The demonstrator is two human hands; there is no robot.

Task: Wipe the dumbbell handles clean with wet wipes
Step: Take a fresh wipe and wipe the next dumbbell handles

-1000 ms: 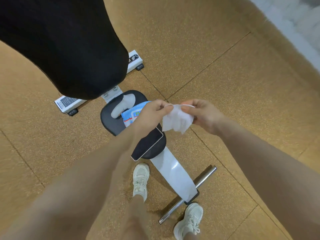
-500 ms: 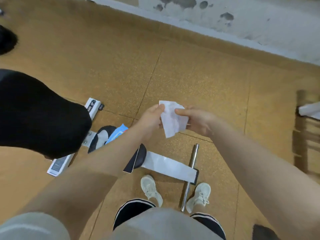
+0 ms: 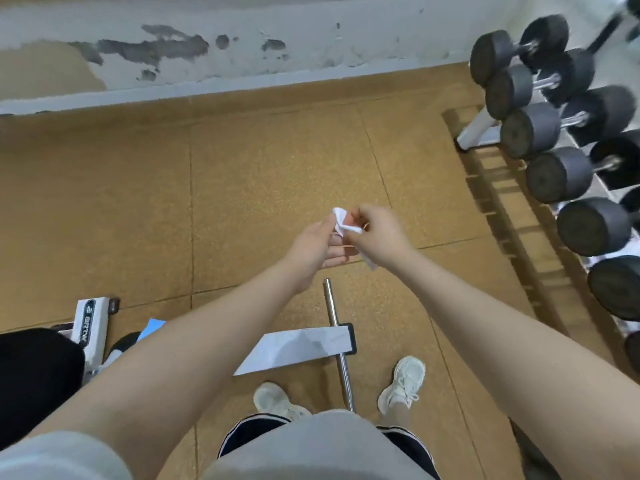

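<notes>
— Now the view has swung to the right, so the dumbbells [image 3: 554,133] show at two o'clock. Before, only the bench and the wall were there. The wipe [image 3: 341,221] looked flat and open then. Now it is bunched up small.

— Who is holding it?

— Both hands. The left hand [image 3: 313,245] has its palm up with the fingers mostly open under the wipe. The right hand [image 3: 379,233] has its fingers closed, pinching the top of the wipe. They are right in the middle, out in front of the person.

— Are the dumbbells close?

— Not yet. They sit on a rack [image 3: 476,131] well apart from the hands. The shiny handles between the round ends have not been touched.

— So what should happen next?

— I think the wipe is being folded into a pad. A thick pad would wrap around a handle better. Then step toward three o'clock, hug the handle with the wipe, and rub along it and all the way around.
</notes>
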